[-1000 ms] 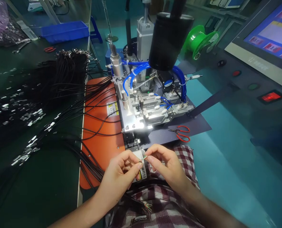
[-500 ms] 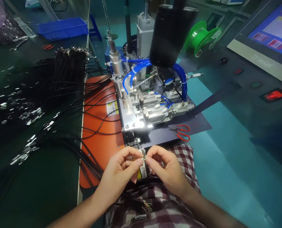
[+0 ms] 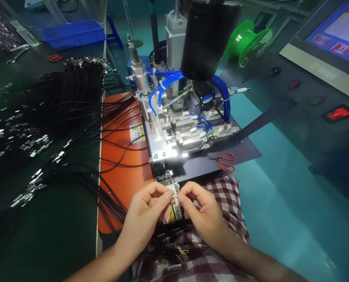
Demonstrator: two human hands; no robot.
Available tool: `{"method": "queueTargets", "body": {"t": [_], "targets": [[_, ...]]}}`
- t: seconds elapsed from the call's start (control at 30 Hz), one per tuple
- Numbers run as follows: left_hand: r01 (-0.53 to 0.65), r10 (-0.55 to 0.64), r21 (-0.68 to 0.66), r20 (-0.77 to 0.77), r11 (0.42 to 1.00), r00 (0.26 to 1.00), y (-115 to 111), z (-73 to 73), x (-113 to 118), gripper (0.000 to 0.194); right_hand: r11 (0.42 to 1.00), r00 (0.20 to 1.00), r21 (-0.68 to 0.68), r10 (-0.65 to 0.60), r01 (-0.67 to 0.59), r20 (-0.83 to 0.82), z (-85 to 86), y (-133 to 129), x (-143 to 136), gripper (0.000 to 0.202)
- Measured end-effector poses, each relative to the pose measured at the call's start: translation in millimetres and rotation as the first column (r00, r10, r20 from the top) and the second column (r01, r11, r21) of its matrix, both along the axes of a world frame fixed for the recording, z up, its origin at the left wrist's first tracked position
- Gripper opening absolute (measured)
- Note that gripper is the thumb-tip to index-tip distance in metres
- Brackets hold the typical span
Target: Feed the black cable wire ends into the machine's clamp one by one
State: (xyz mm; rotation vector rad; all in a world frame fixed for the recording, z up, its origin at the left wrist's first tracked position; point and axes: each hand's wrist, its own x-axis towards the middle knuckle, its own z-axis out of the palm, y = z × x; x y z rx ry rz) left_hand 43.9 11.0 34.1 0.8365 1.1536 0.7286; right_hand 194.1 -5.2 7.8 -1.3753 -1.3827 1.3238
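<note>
My left hand point(image 3: 146, 213) pinches the thin wires point(image 3: 176, 196) of a cable end between thumb and forefinger. Facing it, my right hand point(image 3: 204, 211) pinches the wire tips, its fingertips a short way from the left ones. Both hands are just in front of the metal machine point(image 3: 189, 133), over a white and yellow label point(image 3: 177, 211). Below them, black cables with bared coloured wire ends point(image 3: 182, 253) lie on the checked cloth point(image 3: 218, 258) over my lap.
Red-handled scissors point(image 3: 226, 161) lie on the dark plate. Black cables cross the orange board point(image 3: 124, 156) from a large bundle point(image 3: 80, 82) at left. A blue tray point(image 3: 74, 35), green spool point(image 3: 247, 43) and control panel point(image 3: 315, 78) stand farther off.
Both hands stay almost in place, with the fingertips slightly farther apart. The thin wire now shows stretched between them. The whole view has shifted slightly.
</note>
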Motion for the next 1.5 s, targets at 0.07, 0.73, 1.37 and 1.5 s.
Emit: {"method": "queueTargets", "body": {"t": [0.07,0.73,1.37,1.5], "targets": [[-0.017,0.017,0.000,0.045,1.000,0.999,1,1.1,0,0.018,1.000,1.000,0.001,0.004,-0.004,-0.006,0.3,-1,-2,0.015],[0.027,-0.024,-0.098,0.035,0.995,0.999,5,-0.3,-1,0.009,0.998,0.998,0.063,0.025,-0.021,-0.054,2.3,15,-2,0.008],[-0.103,0.140,-0.203,0.177,0.974,0.974,14,-1.1,-1,0.017,0.999,0.993,-0.025,-0.045,0.043,-0.107,-8.4,17,-9,0.006],[-0.106,0.141,-0.195,0.174,0.975,0.975,15,-0.9,0,0.017,0.987,0.997,0.141,-0.074,0.075,-0.013,-6.1,18,-7,0.006]]}}
